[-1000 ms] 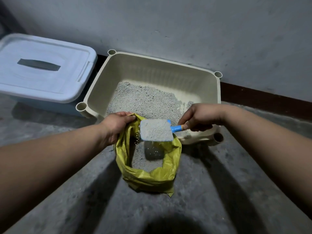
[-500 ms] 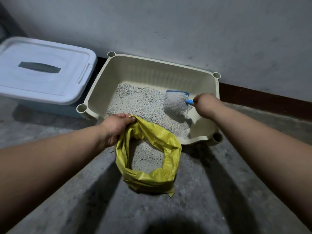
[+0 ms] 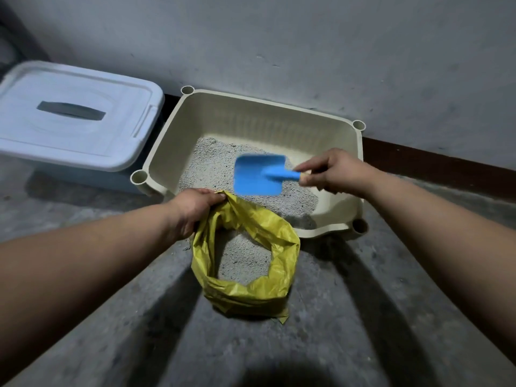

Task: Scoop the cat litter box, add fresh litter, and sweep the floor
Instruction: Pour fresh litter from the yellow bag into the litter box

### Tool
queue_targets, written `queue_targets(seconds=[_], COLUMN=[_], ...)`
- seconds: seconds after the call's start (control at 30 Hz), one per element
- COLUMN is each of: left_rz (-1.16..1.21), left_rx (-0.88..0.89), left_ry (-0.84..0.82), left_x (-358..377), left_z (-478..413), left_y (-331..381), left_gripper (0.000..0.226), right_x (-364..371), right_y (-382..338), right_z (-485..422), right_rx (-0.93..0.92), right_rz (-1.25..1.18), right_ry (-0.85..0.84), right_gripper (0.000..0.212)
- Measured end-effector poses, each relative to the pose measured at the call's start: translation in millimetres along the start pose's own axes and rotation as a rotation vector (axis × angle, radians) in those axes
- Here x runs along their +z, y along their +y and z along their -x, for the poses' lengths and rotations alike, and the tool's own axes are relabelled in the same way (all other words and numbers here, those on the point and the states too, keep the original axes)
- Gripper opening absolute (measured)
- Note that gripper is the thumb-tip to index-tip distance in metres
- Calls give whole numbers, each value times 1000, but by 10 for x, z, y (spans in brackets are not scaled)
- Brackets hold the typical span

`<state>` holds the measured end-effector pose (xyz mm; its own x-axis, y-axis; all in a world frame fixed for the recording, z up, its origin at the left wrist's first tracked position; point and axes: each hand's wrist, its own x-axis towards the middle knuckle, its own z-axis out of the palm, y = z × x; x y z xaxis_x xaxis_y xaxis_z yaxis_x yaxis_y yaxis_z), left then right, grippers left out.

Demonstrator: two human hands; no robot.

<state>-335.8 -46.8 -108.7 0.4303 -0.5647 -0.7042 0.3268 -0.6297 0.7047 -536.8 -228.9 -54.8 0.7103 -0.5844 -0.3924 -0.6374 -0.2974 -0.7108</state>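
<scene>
Both forearms are extended; a yellow bag (image 3: 289,247) is gripped by the left hand (image 3: 192,210), a blue scoop (image 3: 257,175) by the right hand (image 3: 337,171).

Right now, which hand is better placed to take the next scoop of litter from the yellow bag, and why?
Right. The right hand holds the blue scoop by its handle above the litter box, just beyond the yellow bag; the left hand is busy gripping the bag's rim.

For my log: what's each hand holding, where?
Left hand grips the yellow plastic bag at its rim; right hand pinches the blue plastic scoop by its handle.
</scene>
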Motion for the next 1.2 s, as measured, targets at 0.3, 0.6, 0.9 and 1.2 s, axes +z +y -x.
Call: queue_targets(seconds=[0.3,0.6,0.9,1.2], left_rz=[-168,-238,-300,-307], left_rx=[-15,-82,-81,-67], left_ry=[-40,-142,-149,-157], left_x=[-19,-187,-246,-202], left_z=[43,152,158,104], left_y=[-76,-156,-192,-205], left_gripper=[14,11,5,6], right_x=[419,155,859,302], right_y=[-216,-396,-468,-385], right_z=[72,-271,-857,-628], right_rx=[-180,-153,-150,-19], right_rz=[775,505,740,1016], right_ry=[-233,30,45,-51], right_gripper=[35,42,37,41])
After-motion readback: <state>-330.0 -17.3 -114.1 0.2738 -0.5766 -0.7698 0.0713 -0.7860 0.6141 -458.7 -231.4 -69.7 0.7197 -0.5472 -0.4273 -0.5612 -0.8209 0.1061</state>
